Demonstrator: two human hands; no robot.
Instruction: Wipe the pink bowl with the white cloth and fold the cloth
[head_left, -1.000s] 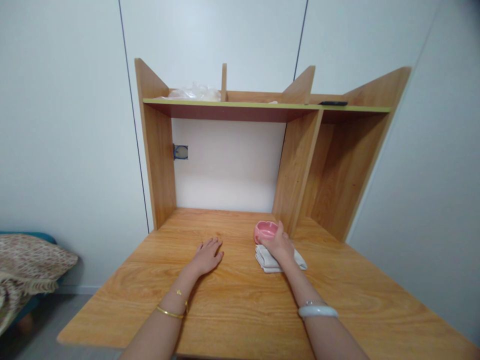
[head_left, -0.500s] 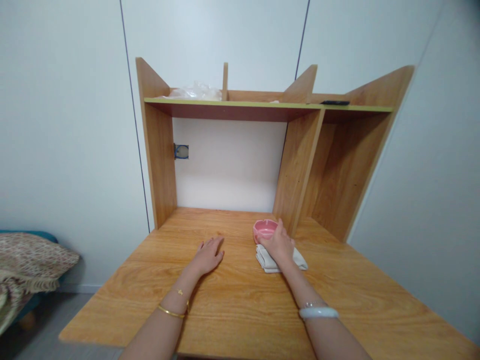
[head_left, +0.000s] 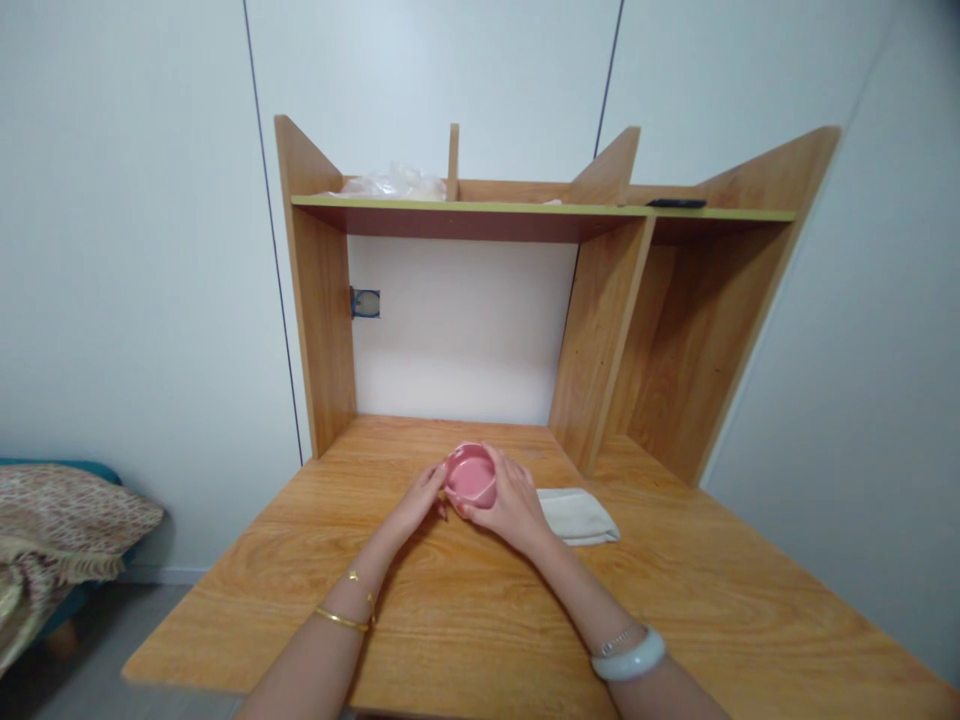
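Observation:
A pink faceted ashtray point(head_left: 472, 478) with a notched rim is tilted slightly towards me above the middle of the desk. My right hand point(head_left: 514, 503) grips its right side, thumb at the front and fingers round the far edge. On the other side, my left hand point(head_left: 421, 500) has its fingers against the ashtray's left wall, partly hidden by it. To the right of my right hand lies a folded white cloth point(head_left: 579, 516), its left end covered by that hand.
The wooden desk point(head_left: 480, 630) carries a hutch whose upright divider point(head_left: 600, 350) stands behind the cloth. On its shelf are a clear plastic bag point(head_left: 397, 183) and a flat black object point(head_left: 675, 204). A wall socket opening point(head_left: 366, 304) shows at the back left.
The ashtray has moved left, away from the cloth, in my right hand. My left hand has gone from resting on the desk to holding the ashtray's left side.

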